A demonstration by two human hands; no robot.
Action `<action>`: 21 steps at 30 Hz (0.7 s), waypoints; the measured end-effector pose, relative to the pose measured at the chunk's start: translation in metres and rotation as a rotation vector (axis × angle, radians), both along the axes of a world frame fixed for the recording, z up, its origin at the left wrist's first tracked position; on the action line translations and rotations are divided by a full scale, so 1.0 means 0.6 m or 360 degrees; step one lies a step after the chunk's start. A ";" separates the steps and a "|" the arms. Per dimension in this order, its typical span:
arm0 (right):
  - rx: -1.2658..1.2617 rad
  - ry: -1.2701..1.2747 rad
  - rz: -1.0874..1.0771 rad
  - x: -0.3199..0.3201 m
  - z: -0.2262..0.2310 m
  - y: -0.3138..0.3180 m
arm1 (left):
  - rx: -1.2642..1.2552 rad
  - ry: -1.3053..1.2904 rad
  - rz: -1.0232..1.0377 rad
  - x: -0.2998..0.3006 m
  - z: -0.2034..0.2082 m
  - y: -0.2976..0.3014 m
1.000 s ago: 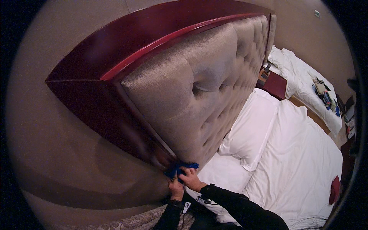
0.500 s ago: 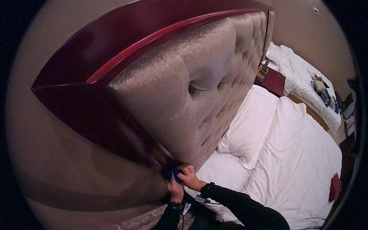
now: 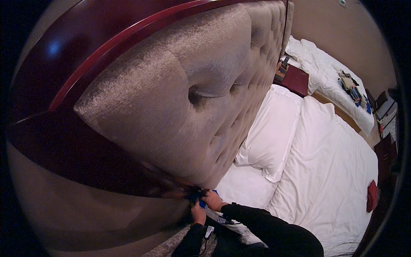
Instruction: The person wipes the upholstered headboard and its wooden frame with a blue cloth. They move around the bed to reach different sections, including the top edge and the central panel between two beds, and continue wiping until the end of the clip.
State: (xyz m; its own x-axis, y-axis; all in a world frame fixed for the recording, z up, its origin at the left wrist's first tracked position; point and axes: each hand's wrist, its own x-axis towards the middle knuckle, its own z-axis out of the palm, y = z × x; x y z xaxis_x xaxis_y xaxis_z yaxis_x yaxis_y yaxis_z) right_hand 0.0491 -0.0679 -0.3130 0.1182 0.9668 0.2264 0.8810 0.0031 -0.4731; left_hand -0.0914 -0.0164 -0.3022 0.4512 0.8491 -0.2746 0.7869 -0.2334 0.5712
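Both my hands are low at the bottom end of the headboard's dark red wooden frame (image 3: 85, 158). Between them is a blue cloth (image 3: 196, 197), bunched up and partly hidden by my fingers. My right hand (image 3: 212, 199) is closed on the cloth's right side, next to the lower corner of the tufted beige headboard padding (image 3: 150, 107). Just below it my left hand (image 3: 198, 213) grips the cloth from beneath. The cloth lies against the frame's lower edge.
A white pillow (image 3: 269, 132) and a rumpled white duvet (image 3: 317, 184) lie on the bed to the right. A dark red nightstand (image 3: 295, 80) stands beyond it. Clothes (image 3: 351, 88) lie on a second bed (image 3: 319, 64). A dark red cloth (image 3: 371, 196) rests at the duvet's right edge.
The view has shifted, so the headboard looks larger and farther left. My hands stay on the blue cloth at the frame's lower end, slightly lower in the picture.
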 end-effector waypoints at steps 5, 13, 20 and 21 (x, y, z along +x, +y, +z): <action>-0.0630 0.1302 -0.0602 0.036 -0.018 -0.063 | -0.0311 -0.0310 -0.0193 0.011 0.029 0.026; 0.0783 0.1352 -0.0415 0.162 0.388 -0.086 | 0.0701 -0.0820 -0.0586 0.111 0.424 -0.025; 0.2146 -0.0362 0.0256 0.190 0.783 -0.069 | 0.2729 -0.1215 -0.0267 0.122 0.706 -0.006; 0.2283 -0.0536 0.0344 0.192 0.821 -0.056 | 0.2850 -0.1090 -0.0226 0.126 0.749 0.002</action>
